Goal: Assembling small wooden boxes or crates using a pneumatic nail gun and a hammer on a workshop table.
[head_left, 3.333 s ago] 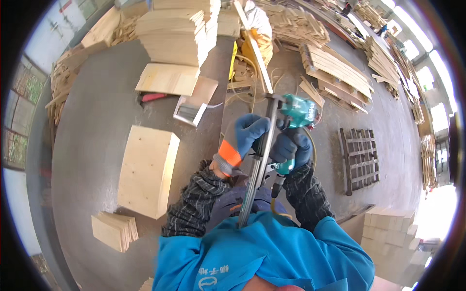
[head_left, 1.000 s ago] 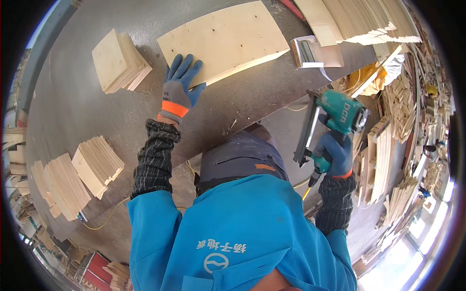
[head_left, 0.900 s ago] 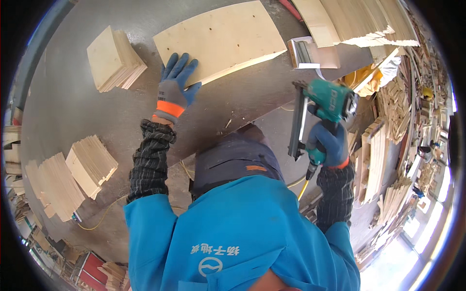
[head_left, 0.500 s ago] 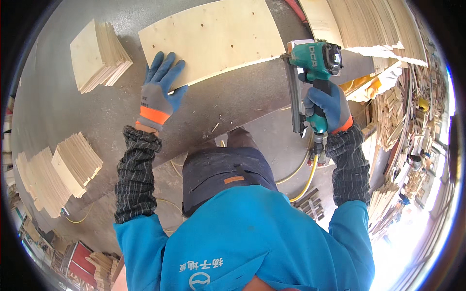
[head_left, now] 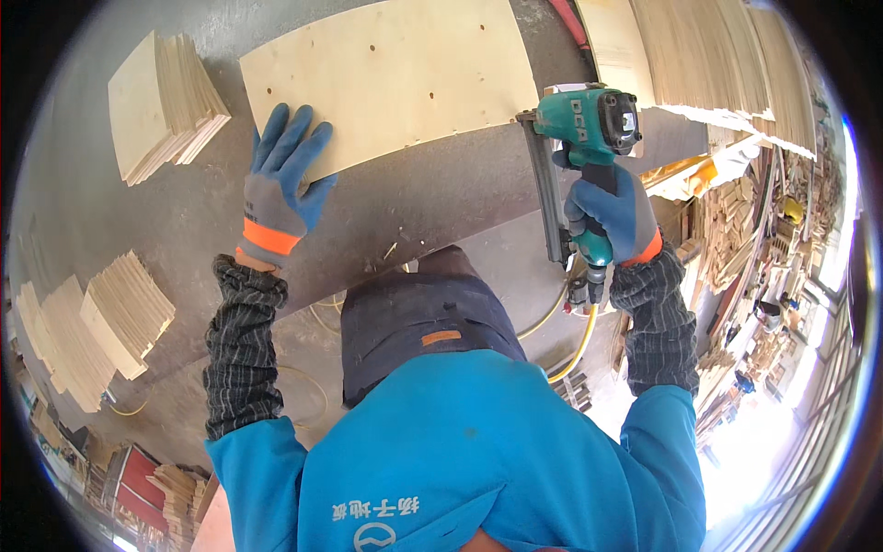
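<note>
A pale plywood board (head_left: 395,83) with several dark spots lies on the grey work table (head_left: 368,207). My left hand (head_left: 287,170), in a grey-blue glove with an orange cuff, rests with fingers spread over the board's near left corner. My right hand (head_left: 614,212), gloved alike, is wrapped round the grip of a teal pneumatic nail gun (head_left: 581,120). The gun's nose is at the board's near right corner; whether it touches the wood I cannot tell. A yellow air hose (head_left: 579,350) runs down from the base of its handle.
A stack of thin plywood pieces (head_left: 166,110) stands on the table at far left, with more stacks (head_left: 120,317) at near left. Tall sheet piles (head_left: 708,55) stand at far right. A red hose (head_left: 570,23) lies beside them. Scrap wood (head_left: 731,225) is heaped at right.
The view has shifted slightly, so the stacks and board's left end appear further left. My right hand has brought the nail gun a little left and down in view. My left hand stays on the board.
</note>
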The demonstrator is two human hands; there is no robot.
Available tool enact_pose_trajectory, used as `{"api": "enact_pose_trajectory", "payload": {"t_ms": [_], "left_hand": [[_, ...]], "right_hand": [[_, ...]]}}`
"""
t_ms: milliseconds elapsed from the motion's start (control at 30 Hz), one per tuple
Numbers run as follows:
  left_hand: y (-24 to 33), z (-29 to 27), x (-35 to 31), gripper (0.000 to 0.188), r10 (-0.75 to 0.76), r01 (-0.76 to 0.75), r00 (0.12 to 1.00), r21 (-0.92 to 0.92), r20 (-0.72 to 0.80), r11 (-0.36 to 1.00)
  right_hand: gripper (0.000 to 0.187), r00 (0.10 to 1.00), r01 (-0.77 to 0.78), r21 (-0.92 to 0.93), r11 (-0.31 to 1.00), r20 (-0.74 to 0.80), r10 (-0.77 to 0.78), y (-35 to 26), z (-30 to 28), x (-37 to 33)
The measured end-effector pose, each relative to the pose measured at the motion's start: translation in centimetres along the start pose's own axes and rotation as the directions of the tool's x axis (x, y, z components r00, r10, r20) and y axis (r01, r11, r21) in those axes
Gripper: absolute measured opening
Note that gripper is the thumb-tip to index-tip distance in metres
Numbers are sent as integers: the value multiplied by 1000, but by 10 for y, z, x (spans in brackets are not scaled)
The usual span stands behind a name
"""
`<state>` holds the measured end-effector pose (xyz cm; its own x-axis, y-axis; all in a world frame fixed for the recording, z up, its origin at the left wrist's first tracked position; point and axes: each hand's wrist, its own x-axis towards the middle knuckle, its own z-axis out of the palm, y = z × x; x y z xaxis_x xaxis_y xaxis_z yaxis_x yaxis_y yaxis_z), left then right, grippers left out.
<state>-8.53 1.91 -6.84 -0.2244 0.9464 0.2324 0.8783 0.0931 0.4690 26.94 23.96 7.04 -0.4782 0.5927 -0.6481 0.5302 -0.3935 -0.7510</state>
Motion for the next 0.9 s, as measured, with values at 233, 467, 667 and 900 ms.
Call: {"api": "enact_pose_trajectory", "payload": {"t_ms": [233, 467, 667, 900], "left_hand": [[-1, -2, 0, 68, -6, 6, 1000, 10, 11, 1000], [-3, 0, -2, 68, 3, -3, 1000, 8, 1, 1000], [-3, 1, -2, 68, 6, -6, 1000, 14, -10, 1000], [-4, -1, -3, 66, 24, -23, 999, 7, -39, 1000]], "right_hand": [[48, 1000, -26, -8, 1000, 4, 26, -7, 3, 0], [47, 1000, -14, 12, 1000, 11, 14, 0, 0, 1], [51, 999, -15, -72, 997, -47, 11, -4, 8, -3], [41, 982, 78, 2, 997, -174, -76, 6, 4, -36]]}}
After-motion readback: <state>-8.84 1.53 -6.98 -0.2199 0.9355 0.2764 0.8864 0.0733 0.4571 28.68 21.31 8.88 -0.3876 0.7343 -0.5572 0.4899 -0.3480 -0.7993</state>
